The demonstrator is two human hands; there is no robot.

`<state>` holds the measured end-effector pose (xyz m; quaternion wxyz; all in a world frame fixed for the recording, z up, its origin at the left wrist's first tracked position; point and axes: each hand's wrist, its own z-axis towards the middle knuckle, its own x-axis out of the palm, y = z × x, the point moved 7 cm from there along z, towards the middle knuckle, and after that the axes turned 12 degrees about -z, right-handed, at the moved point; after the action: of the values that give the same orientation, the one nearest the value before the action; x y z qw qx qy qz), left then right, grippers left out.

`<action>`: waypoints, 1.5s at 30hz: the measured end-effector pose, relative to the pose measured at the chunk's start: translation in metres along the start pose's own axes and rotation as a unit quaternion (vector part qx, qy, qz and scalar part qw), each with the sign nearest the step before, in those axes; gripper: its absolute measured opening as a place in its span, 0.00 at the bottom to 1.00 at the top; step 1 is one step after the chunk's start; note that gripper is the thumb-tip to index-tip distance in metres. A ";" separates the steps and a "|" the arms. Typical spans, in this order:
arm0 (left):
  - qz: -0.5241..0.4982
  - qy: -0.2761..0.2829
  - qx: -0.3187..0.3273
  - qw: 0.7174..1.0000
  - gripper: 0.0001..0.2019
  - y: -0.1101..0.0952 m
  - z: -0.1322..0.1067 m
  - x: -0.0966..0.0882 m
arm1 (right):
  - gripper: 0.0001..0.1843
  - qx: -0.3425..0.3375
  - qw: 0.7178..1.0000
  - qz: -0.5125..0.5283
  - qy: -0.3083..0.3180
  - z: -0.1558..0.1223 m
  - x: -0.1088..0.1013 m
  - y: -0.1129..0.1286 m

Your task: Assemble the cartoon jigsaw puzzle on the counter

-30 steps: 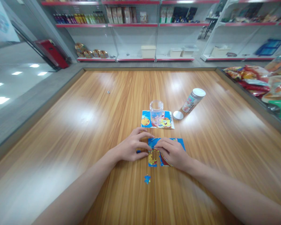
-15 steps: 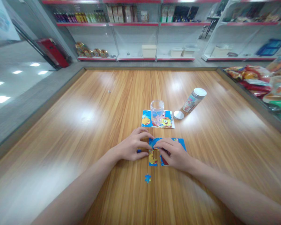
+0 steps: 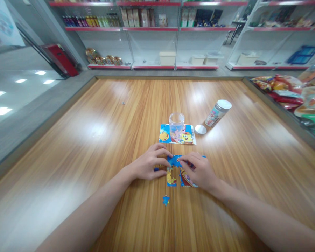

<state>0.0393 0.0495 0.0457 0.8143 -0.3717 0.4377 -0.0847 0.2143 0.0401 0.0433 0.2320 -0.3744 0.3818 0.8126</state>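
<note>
A partly joined jigsaw puzzle (image 3: 187,177) with a cartoon picture lies on the table, with a gap of bare wood in its lower middle. My left hand (image 3: 151,162) rests at its left edge, fingers spread and curved, fingertips touching the blue and yellow pieces. Over the upper part, my right hand (image 3: 199,171) pinches a small puzzle piece (image 3: 178,160), mostly hidden by the fingertips; only a bit of orange shows. Some blue pieces lie partly covered under my left hand. One loose blue puzzle piece (image 3: 166,200) sits nearer to me.
Beyond the puzzle, a clear cup (image 3: 176,122) stands on a printed picture card (image 3: 164,134). Right of it are a round lid (image 3: 200,129) and an upright printed canister (image 3: 217,113). Snack bags (image 3: 286,91) lie past the table's right rim. Shelves line the back.
My right hand has drawn slightly up and right with the piece, uncovering more of the gap and the red part of the puzzle. My left hand stays in place.
</note>
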 end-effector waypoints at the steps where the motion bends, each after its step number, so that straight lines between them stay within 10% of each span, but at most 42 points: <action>1: -0.001 -0.001 0.001 1.000 0.08 0.001 0.000 0.000 | 0.04 -0.001 1.000 0.005 0.005 -0.001 0.001 0.001; 34: 0.004 -0.004 0.004 1.000 0.06 -0.002 0.002 -0.001 | 0.07 -0.118 0.990 -0.027 0.069 -0.006 0.015 0.021; 45: 0.012 0.000 0.002 1.000 0.06 0.001 0.000 0.000 | 0.05 -0.086 0.996 -0.033 -0.011 -0.001 0.002 0.007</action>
<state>0.0395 0.0498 0.0450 0.8162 -0.3642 0.4422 -0.0757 0.2091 0.0357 0.0446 0.2297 -0.3959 0.2952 0.8387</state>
